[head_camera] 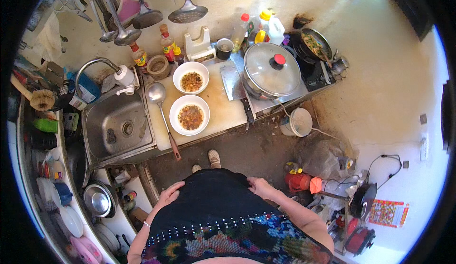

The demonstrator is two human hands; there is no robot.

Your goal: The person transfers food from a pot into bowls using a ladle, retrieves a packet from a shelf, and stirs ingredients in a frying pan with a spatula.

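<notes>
My left hand (171, 194) rests at the left side of my black top (217, 187); its fingertips are partly hidden, so its grip is unclear. At the opposite side, the curled fingers of my right hand (262, 188) hold the edge of the cloth. Before me on the counter lies a cutting board (222, 112). Two white bowls stand on it, a farther bowl (205, 73) and a nearer bowl (206, 124), both with brownish chopped seasoning inside. A ladle (161, 103) lies left of them. To their right is a cleaver (233, 83), its black handle towards me.
Left is a steel sink (117, 121) with a curved faucet (96, 61). On the right, a glass-lidded pot (262, 75) stands beside a frying pan (315, 44) of food. A white bucket (300, 122) sits on the floor. Utensils, including a skimmer (188, 12), hang above the counter.
</notes>
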